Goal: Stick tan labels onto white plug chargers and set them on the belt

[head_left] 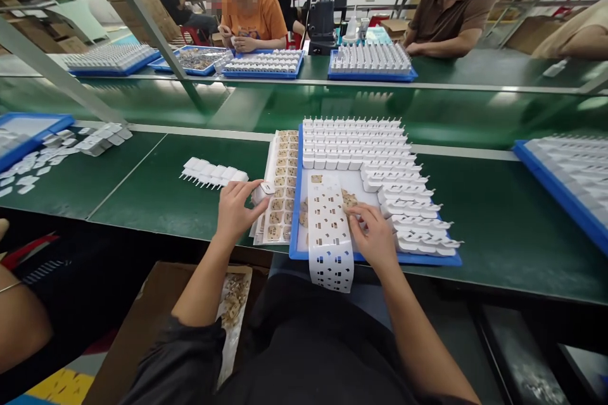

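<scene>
Between the thumb and fingers of my left hand (235, 209) is a small white plastic casing (265, 190), its flat face with a dark marking turned up. Closed in a pinch, my right hand (374, 237) is at the right edge of a white label sheet (327, 221) with rows of cut-out shapes. Small tan pieces (349, 196) lie by its fingertips, and what it grips is too small to make out. The sheet lies over a blue-rimmed tray (293, 228) and hangs past its front edge. Rows of white casings with prongs (354, 145) fill the tray's back and right side.
Left of the tray lies a stack of sheets with tan stickers (285, 177). A row of white casings (215, 172) rests on the green table (142, 196). Another tray (560, 183) is at right. Across the bench are people and more trays (373, 76).
</scene>
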{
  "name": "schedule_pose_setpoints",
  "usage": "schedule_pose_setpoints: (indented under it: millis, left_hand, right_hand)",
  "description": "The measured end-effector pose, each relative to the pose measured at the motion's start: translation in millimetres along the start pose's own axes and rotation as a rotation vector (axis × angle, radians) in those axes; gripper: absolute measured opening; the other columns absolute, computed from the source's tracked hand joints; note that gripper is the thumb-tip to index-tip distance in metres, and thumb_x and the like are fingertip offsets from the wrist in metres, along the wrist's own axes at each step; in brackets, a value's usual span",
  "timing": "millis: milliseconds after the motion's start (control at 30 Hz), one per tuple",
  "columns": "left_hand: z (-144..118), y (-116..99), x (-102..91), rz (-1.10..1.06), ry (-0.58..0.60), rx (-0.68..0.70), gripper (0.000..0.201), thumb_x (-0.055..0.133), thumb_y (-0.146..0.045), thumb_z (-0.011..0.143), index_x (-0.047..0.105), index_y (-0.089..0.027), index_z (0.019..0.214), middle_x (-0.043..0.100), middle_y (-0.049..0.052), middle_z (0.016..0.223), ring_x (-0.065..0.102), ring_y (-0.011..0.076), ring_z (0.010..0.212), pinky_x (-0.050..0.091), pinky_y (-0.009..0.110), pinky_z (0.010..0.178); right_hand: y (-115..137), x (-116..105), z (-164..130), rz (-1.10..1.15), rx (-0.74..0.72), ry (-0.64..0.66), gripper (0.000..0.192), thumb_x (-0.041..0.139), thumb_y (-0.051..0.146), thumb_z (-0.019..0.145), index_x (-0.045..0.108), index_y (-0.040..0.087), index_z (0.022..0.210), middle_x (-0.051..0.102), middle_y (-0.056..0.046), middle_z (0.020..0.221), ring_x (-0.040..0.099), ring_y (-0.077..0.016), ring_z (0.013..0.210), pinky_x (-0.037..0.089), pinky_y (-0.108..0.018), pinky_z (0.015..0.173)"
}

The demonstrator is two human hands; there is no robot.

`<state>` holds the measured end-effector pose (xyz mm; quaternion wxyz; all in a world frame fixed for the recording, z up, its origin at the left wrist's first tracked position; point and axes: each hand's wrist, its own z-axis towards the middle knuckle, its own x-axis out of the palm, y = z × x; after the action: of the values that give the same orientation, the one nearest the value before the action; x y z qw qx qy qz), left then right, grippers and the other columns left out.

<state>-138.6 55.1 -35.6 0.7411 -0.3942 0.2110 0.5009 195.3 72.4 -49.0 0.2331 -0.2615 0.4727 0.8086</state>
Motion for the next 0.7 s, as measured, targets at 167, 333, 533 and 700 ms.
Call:
schedule_pose_setpoints:
  millis: [167,333,533,700]
  left_hand:
    - [6,41,21.6,0.300,0.119,-0.111,0.034,0.061,-0.037,0.088,0.074,-0.017,0.111,0.070,0.018,0.108,0.055,0.0405,0.114,0.040,0.054,0.097]
    - [15,46,27.2,0.318,0.087,-0.140,0.050,0.058,-0.038,0.090,0.063,-0.012,0.132,0.062,0.022,0.121,0.050,0.0416,0.118,0.041,0.055,0.096]
    - [35,-14,40.8,0.012,0.274,0.176,0.030,0.059,-0.038,0.094,0.071,-0.022,0.116,0.073,0.012,0.113,0.059,0.0318,0.111,0.045,0.048,0.098]
    - [54,-57,63.2,0.101,0.545,0.285,0.032,0.059,-0.037,0.095,0.069,-0.022,0.121,0.069,0.009,0.132,0.051,0.0340,0.133,0.040,0.050,0.109]
  right_hand:
    - [11,-1,30,0.023,-0.023,0.120,0.023,0.051,0.026,0.097,0.070,0.021,0.109,0.071,-0.010,0.108,0.068,-0.0228,0.086,0.057,-0.041,0.079]
    - [23,21,90,-0.224,0.010,0.335,0.030,0.049,0.017,0.097,0.067,0.017,0.122,0.068,-0.013,0.121,0.066,-0.0250,0.102,0.053,-0.040,0.091]
    - [16,57,134,-0.335,0.097,0.417,0.022,0.060,0.013,0.094,0.072,0.012,0.112,0.071,-0.016,0.114,0.066,-0.0270,0.107,0.051,-0.036,0.092]
    - [13,67,135,-0.388,0.116,0.431,0.022,0.060,0.023,0.098,0.071,0.014,0.114,0.070,-0.014,0.120,0.065,-0.0253,0.110,0.050,-0.033,0.092]
